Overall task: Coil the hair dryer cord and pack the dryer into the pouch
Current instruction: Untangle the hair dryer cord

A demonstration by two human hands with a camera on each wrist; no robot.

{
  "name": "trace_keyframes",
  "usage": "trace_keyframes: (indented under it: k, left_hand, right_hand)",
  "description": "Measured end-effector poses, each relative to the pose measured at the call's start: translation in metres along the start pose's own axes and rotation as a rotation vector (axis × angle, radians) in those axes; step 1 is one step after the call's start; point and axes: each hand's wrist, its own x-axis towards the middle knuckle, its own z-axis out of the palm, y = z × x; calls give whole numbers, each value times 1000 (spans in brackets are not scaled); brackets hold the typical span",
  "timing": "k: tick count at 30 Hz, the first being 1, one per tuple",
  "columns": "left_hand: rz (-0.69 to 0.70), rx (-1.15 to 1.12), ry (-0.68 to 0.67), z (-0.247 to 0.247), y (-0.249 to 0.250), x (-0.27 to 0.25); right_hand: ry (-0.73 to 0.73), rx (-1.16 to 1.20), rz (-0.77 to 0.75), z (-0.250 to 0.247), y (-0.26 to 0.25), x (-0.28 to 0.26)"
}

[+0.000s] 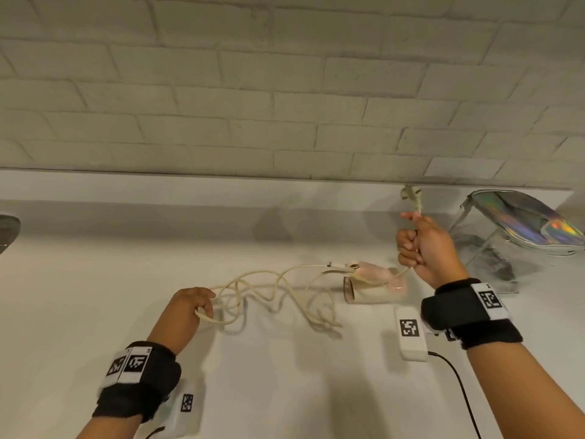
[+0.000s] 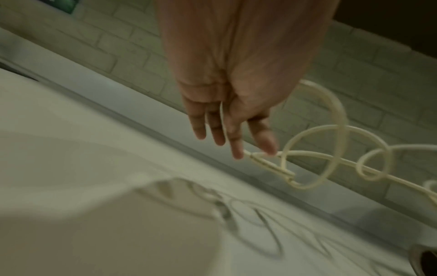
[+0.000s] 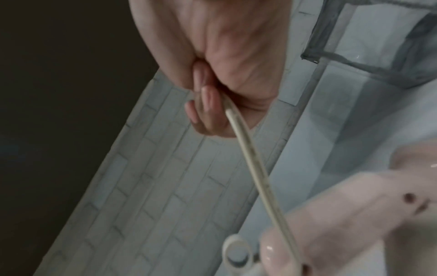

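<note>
Head view: the right hand (image 1: 427,248) is fisted around the cord (image 1: 275,280) just below its plug (image 1: 411,198). The left hand (image 1: 186,308) pinches the cord's tangled loops at left. The dryer (image 1: 370,291) lies on the counter (image 1: 126,264) beside the right hand, and the pouch (image 1: 522,226) is at far right.

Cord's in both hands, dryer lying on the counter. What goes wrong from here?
1. The cord between the left hand and right hand hangs in crossed loops; pulling may tighten a knot instead of a coil.
2. The right hand's grip sits just below the plug, and the cord appears to drape over the hair dryer; lifting higher may drag or roll it on the counter.
</note>
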Motion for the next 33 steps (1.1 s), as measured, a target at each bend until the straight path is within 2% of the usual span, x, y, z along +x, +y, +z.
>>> trace_keyframes:
  k: [3, 6, 9, 12, 14, 17, 18, 21, 22, 23, 25, 28, 31, 33]
  left_hand:
    - [-41, 35, -83, 13, 0, 5]
    - [-57, -54, -98, 14, 25, 9]
    - [-11, -269, -32, 6, 49, 12]
    - [44, -391, 4, -3, 57, 15]
    - [92, -430, 16, -8, 62, 15]
    - [147, -475, -9, -15, 73, 12]
    - [151, -500, -16, -16, 76, 10]
    - [164, -557, -26, -16, 86, 7]
    - [176, -578, -29, -17, 91, 6]
    - [191, -602, -29, -17, 95, 5]
    - [230, -649, -27, -18, 104, 4]
    - [257, -673, -11, -27, 111, 4]
    - [223, -555, 118, -44, 94, 10]
    - [146, -401, 253, -58, 71, 11]
  right_hand:
    - [-76, -120, 2, 6, 10, -19]
    - [-360, -376, -13, 5, 26, -43]
    - [-645, -688, 96, 4, 44, -63]
    - [-764, -1100, 181, 10, 68, -75]
    - [-774, -1274, 177, 14, 85, -78]
    - [-670, -1354, 78, 22, 91, -79]
    - [-607, -1355, -34, 26, 89, -79]
    - [-370, -1205, -522, 51, 74, -74]
    - [-339, -1162, -643, 61, 70, -69]
    - [-339, -1154, -701, 72, 67, -62]
    - [-444, -1270, -637, 90, 65, -43]
    - [-619, -1409, -404, 104, 71, -18]
    - [-528, -1161, -274, 99, 68, -11]
    - [-408, -1021, -314, 88, 57, -8]
